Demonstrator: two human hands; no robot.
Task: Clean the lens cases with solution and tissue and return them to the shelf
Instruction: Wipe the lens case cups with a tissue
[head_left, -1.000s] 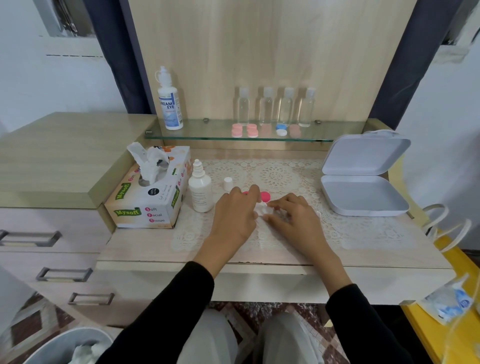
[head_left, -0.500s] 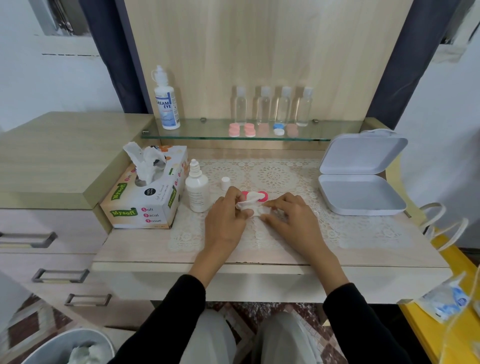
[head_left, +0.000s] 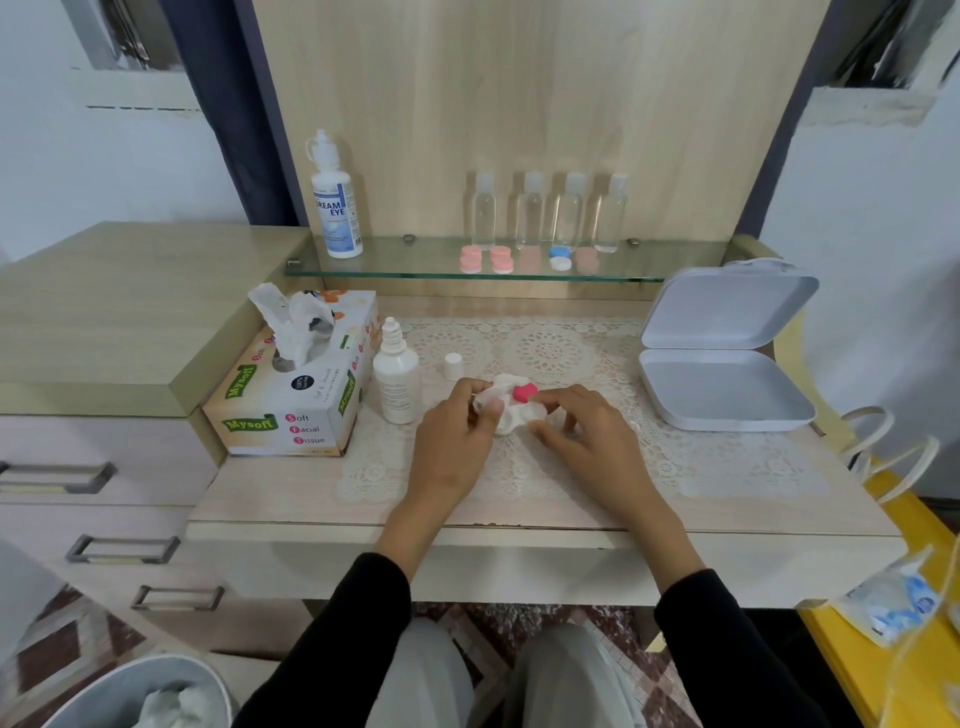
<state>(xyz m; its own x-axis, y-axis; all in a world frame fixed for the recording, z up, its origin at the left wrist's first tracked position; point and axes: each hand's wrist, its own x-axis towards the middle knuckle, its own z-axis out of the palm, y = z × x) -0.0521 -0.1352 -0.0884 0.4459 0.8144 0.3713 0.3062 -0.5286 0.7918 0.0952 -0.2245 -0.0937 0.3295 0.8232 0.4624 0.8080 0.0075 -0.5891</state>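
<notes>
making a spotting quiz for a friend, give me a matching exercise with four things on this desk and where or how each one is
Things:
1. Dream Eye bottle
2. tissue box
3. grey hinged box
4. bright pink lens case

Places or states:
A. part wrapped in white tissue
B. lid open, right side of the desk
C. standing on the glass shelf
D. just left of the small white bottle

Pairs: 1-C, 2-D, 3-B, 4-A
</notes>
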